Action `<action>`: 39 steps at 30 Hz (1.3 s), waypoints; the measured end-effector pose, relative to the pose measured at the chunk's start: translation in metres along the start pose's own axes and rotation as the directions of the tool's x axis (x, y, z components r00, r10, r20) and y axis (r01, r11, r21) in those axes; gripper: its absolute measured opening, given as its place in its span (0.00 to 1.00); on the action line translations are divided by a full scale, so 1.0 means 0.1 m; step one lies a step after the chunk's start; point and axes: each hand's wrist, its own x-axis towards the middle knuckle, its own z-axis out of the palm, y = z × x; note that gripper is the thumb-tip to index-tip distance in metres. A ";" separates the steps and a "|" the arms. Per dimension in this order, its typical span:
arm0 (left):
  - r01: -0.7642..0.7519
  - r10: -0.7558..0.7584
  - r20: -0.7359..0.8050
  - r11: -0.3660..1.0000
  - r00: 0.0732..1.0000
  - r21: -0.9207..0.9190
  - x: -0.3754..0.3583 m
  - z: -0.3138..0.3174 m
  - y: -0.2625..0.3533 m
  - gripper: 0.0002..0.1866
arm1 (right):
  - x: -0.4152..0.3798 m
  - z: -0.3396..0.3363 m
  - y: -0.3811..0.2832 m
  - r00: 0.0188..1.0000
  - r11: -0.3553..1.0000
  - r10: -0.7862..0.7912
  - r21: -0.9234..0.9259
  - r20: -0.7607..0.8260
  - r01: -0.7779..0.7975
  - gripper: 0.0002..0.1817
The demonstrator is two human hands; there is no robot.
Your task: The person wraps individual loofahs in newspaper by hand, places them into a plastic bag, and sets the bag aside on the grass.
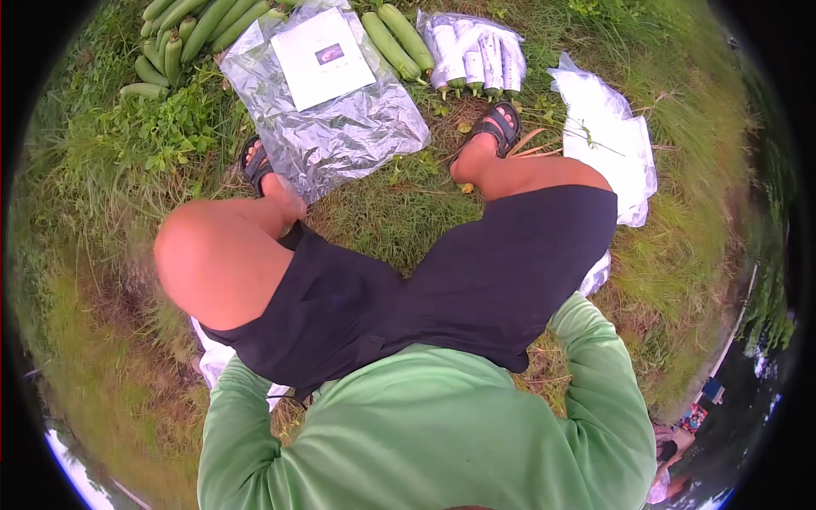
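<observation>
Neither of my hands can be made out. My left green sleeve [234, 408] runs down beside my thigh to white plastic [214, 361], and its cuff end is hidden. On the other side, the right sleeve [586, 331] reaches behind my dark shorts [527, 246], near another bit of white plastic [597, 274]. Between my sandalled feet and beyond them lies a crumpled clear plastic bag [340, 140] with a printed white sheet [314, 72] on top. Two long green gourds [399, 38] lie just right of it.
A heap of green gourds [200, 34] lies at the upper left. Several wrapped gourds fill a clear bag [476, 55] at the top. White plastic bags [603, 144] rest on the grass by my right knee. Part of another person [667, 455] shows at the lower right edge.
</observation>
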 end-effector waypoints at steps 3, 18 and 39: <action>0.160 -0.162 0.007 0.980 0.987 0.115 0.01 -0.16 0.00 0.24 | 0.39 -0.06 -0.79 0.989 0.991 -0.131 -0.011 0.068 0.132 0.26; 0.785 -0.782 -0.189 0.513 0.594 0.347 0.26 -0.25 0.09 0.25 | 1.61 -0.82 -4.49 0.835 0.831 0.292 0.308 0.466 -0.463 0.33; 0.550 -0.892 0.179 0.403 0.415 0.731 1.40 0.00 1.20 0.29 | 1.97 -0.01 -2.76 0.995 0.980 0.007 0.199 0.098 -0.027 0.30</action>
